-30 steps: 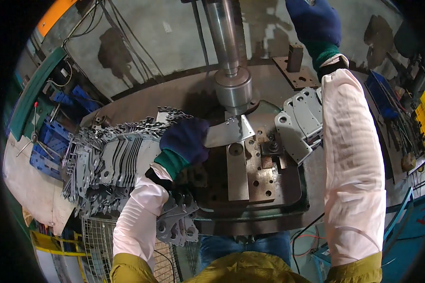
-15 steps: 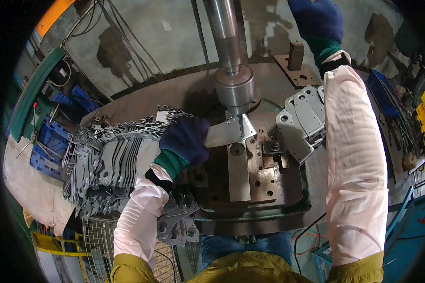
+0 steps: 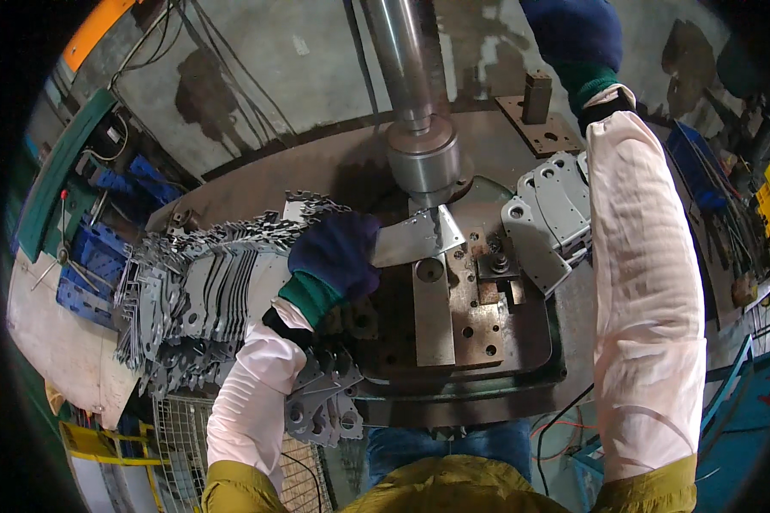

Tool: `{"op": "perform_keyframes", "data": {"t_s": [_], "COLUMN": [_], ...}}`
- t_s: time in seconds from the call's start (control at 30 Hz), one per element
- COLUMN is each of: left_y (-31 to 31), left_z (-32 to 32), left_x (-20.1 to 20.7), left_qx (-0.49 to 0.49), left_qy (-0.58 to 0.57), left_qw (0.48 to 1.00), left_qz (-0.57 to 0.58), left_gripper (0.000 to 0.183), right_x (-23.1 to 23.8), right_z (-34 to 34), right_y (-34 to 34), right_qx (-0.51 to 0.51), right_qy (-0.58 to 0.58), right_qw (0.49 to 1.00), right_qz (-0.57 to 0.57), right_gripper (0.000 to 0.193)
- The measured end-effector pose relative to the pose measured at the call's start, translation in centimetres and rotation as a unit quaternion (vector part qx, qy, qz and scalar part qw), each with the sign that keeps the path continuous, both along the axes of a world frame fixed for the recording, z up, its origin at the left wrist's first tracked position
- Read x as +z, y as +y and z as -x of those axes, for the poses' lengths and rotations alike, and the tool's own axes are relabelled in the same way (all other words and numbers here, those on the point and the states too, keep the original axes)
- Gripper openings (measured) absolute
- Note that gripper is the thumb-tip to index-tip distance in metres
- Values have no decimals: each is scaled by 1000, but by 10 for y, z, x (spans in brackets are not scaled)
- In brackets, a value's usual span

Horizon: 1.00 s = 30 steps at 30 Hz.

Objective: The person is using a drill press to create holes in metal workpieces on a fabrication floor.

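In a blue glove with a green cuff, my left hand (image 3: 335, 256) is closed on the left end of a flat grey metal plate (image 3: 411, 238). The plate's far end lies directly under the round steel head (image 3: 423, 158) of a vertical machine shaft, over a fixture block (image 3: 435, 321). Bolted beside it is a drilled base plate (image 3: 475, 321) with a clamp (image 3: 494, 265). My right hand (image 3: 577, 38), gloved alike, is raised at the top edge. Its fingers look curled, but what they grip is out of the picture.
Stacked metal plates (image 3: 218, 295) crowd the left of the machine table, with loose ones (image 3: 321, 402) at its front edge. More plates (image 3: 543, 214) lie at the right. A post on a base (image 3: 536, 111) stands behind them. Blue bins (image 3: 90, 265) and a wire basket (image 3: 180, 432) are at left.
Both hands and the plate hold nearly the same place. Only the whole view has shifted very slightly.
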<state>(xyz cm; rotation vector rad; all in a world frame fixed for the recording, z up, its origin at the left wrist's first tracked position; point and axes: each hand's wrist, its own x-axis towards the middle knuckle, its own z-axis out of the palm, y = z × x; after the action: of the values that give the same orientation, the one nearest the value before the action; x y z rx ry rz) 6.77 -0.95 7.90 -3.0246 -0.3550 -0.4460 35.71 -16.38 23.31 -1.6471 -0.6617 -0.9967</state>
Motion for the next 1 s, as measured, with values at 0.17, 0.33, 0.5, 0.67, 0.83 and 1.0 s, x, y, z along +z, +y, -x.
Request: {"op": "perform_keyframes", "data": {"t_s": [0.17, 0.33, 0.5, 0.67, 0.83, 1.0], "left_y": [-2, 0, 1, -1, -2, 10], "left_z": [-7, -4, -5, -6, -12, -9], "left_x": [1, 8, -2, 10, 8, 2], "left_qx": [-7, 12, 26, 50, 23, -18], "left_qy": [-2, 50, 52, 122, 121, 77], "left_qw": [999, 997, 998, 989, 992, 997], "left_qz": [36, 61, 37, 60, 4, -16], "left_gripper": [36, 34, 33, 35, 36, 33], "right_x": [-5, -3, -3, 6, 7, -3], "right_z": [-15, -10, -9, 11, 5, 21], "right_y": [-2, -1, -1, -7, -24, -53], "right_qx": [-33, 6, -16, 44, 33, 189], "right_qy": [-114, -56, -32, 60, 106, 181], "right_qw": [993, 998, 999, 997, 990, 959], "right_qz": [23, -10, -11, 11, 83, 106], "right_gripper": [35, 34, 35, 40, 33, 51]}}
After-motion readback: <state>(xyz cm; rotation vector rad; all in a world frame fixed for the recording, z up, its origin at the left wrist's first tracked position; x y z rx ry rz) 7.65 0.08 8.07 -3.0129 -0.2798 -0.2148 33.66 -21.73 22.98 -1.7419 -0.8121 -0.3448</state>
